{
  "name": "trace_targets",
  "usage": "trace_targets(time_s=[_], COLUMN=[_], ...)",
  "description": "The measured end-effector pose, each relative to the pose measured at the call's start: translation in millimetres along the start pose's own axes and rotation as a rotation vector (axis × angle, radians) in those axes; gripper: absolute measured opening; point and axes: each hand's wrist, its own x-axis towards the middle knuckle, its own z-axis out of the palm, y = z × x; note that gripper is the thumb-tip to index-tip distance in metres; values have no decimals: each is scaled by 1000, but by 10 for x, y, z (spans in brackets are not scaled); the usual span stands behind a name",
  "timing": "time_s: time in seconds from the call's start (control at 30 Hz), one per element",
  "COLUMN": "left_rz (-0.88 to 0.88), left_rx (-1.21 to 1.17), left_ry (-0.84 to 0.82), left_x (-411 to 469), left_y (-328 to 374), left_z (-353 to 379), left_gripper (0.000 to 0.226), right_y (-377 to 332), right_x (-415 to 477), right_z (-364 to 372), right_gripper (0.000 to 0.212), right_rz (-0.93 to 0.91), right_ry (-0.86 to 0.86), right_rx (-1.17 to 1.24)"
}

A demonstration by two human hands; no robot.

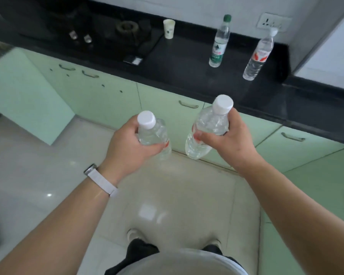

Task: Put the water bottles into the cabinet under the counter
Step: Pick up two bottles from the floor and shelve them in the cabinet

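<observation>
Fingers (155,148) grip L bottle (153,133), R bottle (209,124); cab door (159,102) ahead closed.

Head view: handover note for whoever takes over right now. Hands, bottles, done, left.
Left hand grips the first water bottle below its white cap; right hand grips the second water bottle, both in front of the cabinets.
Green-capped bottle and white-capped counter bottle stand on the black counter.
Done: two bottles in hand. None visible in a cabinet; cabinet door ahead looks closed.
Left: open a door, stow both, then fetch the counter two.
</observation>
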Motion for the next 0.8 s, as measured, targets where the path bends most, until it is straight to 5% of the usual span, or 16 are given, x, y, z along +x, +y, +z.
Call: trace_targets(time_s=[0.4,0.8], left_rz=[-25,-164], left_rx=[-51,-142], left_ry=[152,382], left_x=[374,595], left_y=[-673,-1239], left_z=[-1652,-2459], left_gripper=[57,56], right_y=[-970,-1418], right_x=[321,874], right_z=[1504,2747], right_gripper=[67,61], right_rz=[-43,-115], right_ry=[-96,-338], right_rx=[-39,-33])
